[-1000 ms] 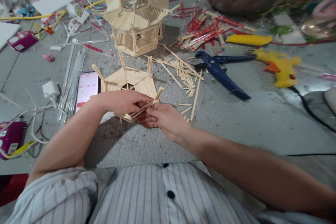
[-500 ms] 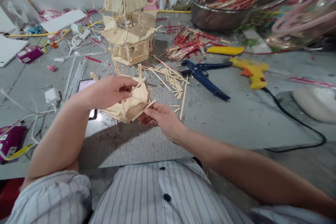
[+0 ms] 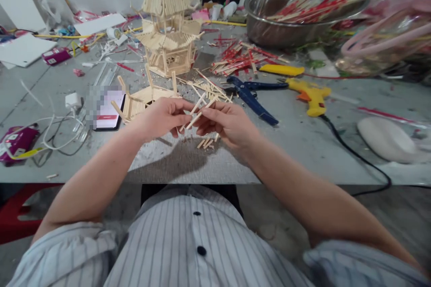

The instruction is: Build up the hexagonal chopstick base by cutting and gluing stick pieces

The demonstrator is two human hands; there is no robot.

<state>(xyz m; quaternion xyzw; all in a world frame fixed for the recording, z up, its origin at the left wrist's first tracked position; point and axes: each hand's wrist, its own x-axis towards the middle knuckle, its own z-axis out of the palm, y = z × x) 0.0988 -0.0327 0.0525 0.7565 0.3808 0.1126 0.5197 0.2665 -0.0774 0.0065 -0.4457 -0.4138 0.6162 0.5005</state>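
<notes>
Close together above the table, my left hand (image 3: 170, 116) and my right hand (image 3: 224, 121) each pinch a short wooden stick. The left one's stick (image 3: 198, 103) and the right one's stick (image 3: 202, 114) slant side by side. Behind my left hand lies a roof-like piece made of sticks (image 3: 134, 101), with upright stick ends along its rim, partly covered by that hand. A pagoda model of sticks (image 3: 166, 45) stands farther back. Loose cut sticks (image 3: 210, 89) lie scattered beyond my right hand, and a few short pieces (image 3: 205, 143) lie below it.
Blue-handled cutters (image 3: 252, 98), a yellow glue gun (image 3: 313, 96) with a black cord and a yellow utility knife (image 3: 282, 70) lie to the right. Red-wrapped chopsticks (image 3: 235, 60) and a metal basin (image 3: 262, 31) are behind. A phone (image 3: 109, 110) and a white charger (image 3: 73, 102) are at left.
My left hand has come off the roof-like piece and moved right, beside my right hand. The right hand has risen slightly and moved right with its stick. The view has shifted.
</notes>
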